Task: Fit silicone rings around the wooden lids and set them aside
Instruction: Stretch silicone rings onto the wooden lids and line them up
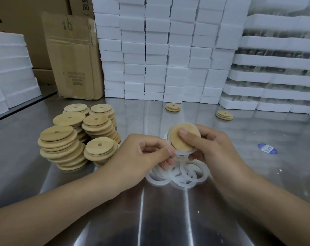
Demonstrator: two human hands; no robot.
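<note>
The right hand (214, 146) holds one wooden lid (186, 139) just above the heap of silicone rings (179, 174). Its thumb presses flat on the lid's face and the other fingers support it from behind, probably so that the disc does not turn while the ring is pulled. The left hand (143, 153) pinches a white ring (181, 153) at the lower edge of this lid. It seems to stretch the ring over the rim, so the fitting is in progress and not finished. The lid is a round disc of pale wood with fine grain, and it looks stiff. The rings are thin, milky and half transparent, and I judge them soft and elastic. They lie loose and overlapping on the steel table (168, 219), directly under the hands, within easy reach. To the left of the heap stand the stacks of lids (79, 135), each with a small centre hole, probably still waiting for rings. Far behind the heap lie two small lid piles (173, 107), well apart from each other, perhaps finished ones set aside. Behind them rise white foam blocks (159, 50), rough at the edges.
</note>
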